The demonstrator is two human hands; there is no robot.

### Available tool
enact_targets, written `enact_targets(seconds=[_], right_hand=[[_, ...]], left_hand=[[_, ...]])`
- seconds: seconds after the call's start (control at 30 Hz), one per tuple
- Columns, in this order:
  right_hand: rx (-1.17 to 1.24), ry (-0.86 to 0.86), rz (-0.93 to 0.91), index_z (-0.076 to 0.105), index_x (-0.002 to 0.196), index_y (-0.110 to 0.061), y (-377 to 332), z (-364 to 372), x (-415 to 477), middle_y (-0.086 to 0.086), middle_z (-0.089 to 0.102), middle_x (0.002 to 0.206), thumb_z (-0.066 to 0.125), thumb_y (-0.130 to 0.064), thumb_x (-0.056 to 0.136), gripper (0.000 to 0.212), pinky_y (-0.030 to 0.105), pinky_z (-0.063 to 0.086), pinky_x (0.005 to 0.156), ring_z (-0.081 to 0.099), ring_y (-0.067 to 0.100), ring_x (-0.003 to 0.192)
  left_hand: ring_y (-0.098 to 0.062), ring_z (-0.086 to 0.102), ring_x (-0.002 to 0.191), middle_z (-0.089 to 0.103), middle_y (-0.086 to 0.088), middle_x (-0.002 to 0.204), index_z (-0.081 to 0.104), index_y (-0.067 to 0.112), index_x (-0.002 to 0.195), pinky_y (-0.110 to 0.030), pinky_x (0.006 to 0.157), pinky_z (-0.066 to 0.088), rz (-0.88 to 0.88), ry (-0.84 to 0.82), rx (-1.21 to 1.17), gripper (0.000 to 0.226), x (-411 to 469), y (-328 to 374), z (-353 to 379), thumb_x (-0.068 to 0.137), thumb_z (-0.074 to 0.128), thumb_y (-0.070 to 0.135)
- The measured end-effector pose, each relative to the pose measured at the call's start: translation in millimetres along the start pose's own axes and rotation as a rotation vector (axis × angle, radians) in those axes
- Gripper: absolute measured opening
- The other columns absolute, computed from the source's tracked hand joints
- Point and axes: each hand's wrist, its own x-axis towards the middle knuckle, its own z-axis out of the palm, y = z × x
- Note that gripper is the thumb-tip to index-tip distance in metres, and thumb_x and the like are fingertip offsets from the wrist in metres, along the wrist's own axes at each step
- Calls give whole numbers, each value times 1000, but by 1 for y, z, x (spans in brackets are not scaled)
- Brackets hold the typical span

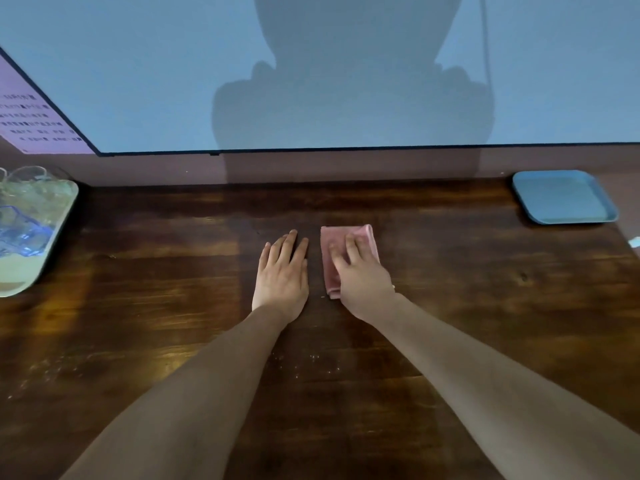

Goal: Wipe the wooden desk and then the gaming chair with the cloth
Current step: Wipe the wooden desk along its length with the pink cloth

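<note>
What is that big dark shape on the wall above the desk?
In the head view, it is a shadow cast on the pale blue wall, above the left hand and right hand; the shiny streaks on the wooden desk are glare, and the right hand looks slightly blurred.

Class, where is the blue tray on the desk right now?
In the head view, the blue tray sits at the wooden desk's far right corner, beyond the right hand.

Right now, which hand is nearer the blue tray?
Right. The right hand presses the pink cloth, left of the blue tray; the left hand lies flat farther left.
</note>
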Motion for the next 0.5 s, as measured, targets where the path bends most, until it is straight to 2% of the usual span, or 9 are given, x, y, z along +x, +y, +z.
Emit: enact_targets(seconds=[0.13, 0.27, 0.33, 0.5], right_hand=[[57, -45, 20, -5, 167, -32, 6, -10, 16, 4, -20, 174, 70, -51, 96, 106, 60, 35, 121, -17, 32, 160], [58, 8, 63, 5, 168, -33, 5, -36, 58, 6, -12, 176, 63, -30, 103, 87, 55, 38, 119, -11, 32, 162], [58, 22, 69, 8, 169, -32, 4, -41, 64, 6, -10, 176, 60, -26, 104, 83, 54, 38, 118, -9, 33, 162], [58, 8, 73, 6, 169, -32, -1, -20, 13, 5, -11, 176, 58, -28, 106, 81, 55, 42, 115, -12, 31, 161]], left_hand=[[-24, 29, 154, 36, -6, 166, 44, 20, 157, -46, 130, 20, 16, 19, 13, 48, 0, -1, 3, 111, 36, 29], [-27, 40, 144, 46, -7, 155, 55, 21, 148, -47, 122, 34, 31, 71, -24, 42, -1, -2, 5, 107, 46, 26], [-27, 42, 139, 49, -7, 149, 58, 21, 144, -46, 116, 39, 26, 90, -36, 40, -2, -3, 5, 106, 47, 26], [-27, 47, 125, 52, -5, 134, 63, 20, 138, -46, 104, 46, 21, 105, -81, 37, -5, -1, 2, 104, 50, 27]])
